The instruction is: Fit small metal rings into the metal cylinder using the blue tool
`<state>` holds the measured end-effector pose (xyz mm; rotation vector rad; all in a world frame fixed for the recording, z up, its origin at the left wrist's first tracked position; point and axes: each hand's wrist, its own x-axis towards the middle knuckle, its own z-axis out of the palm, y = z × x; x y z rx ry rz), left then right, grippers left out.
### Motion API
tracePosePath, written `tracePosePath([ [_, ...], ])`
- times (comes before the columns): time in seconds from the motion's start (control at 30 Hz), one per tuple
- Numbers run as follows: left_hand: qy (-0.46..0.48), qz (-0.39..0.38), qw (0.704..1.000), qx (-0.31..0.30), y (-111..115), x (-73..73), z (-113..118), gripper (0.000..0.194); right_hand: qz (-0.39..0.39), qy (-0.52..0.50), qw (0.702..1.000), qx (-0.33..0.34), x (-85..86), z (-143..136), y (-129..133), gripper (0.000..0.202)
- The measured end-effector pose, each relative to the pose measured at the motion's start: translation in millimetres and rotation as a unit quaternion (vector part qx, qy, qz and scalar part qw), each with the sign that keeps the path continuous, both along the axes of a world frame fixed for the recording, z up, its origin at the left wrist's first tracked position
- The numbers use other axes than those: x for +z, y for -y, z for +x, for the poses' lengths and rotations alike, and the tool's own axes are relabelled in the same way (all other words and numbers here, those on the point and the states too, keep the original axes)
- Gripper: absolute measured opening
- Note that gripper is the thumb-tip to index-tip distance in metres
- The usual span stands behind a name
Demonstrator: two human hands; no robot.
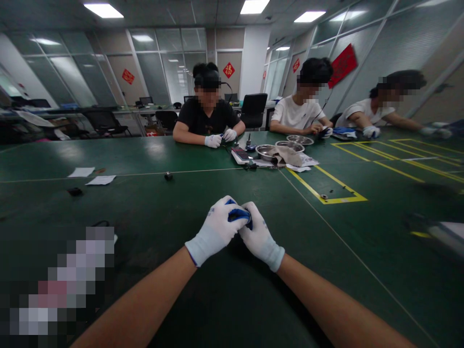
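Observation:
My left hand [221, 222], in a white glove with blue on the palm side, is closed above the green table [152, 217]. Against its fingertips is my right hand [257, 232], gloved the same way, with its fingers bent inward. The two hands meet around something small and dark that the gloves almost wholly hide, so I cannot make out what it is. Beyond the hands, a small dark metallic part [168, 176] lies on the table.
Metal bowls [265, 152] with a cloth [286, 156] stand beyond my hands, near a notebook [241, 155]. Yellow tape [344, 199] frames small parts at the right. Papers [100, 180] and a black piece [75, 192] lie left. Three people sit across the table.

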<state>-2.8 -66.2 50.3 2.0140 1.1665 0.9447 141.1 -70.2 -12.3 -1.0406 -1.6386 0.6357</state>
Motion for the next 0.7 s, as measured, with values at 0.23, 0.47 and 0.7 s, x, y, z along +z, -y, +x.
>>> tracePosePath([
  [0.23, -0.004, -0.102, 0.994, 0.036, 2, 11.2, 1, 0.007, 0.047, 0.020, 0.998, -0.022, -5.7, -1, -2, 0.010],
  [0.47, -0.019, -0.078, 0.991, 0.104, 1, 0.4, 5, 0.005, 0.058, 0.060, 0.995, -0.052, -10.0, -4, -4, 0.020],
  [0.7, 0.006, 0.018, 0.985, 0.173, -9, -18.8, 4, 0.026, 0.070, 0.147, 0.977, -0.135, -18.8, 2, -26, 0.034],
])
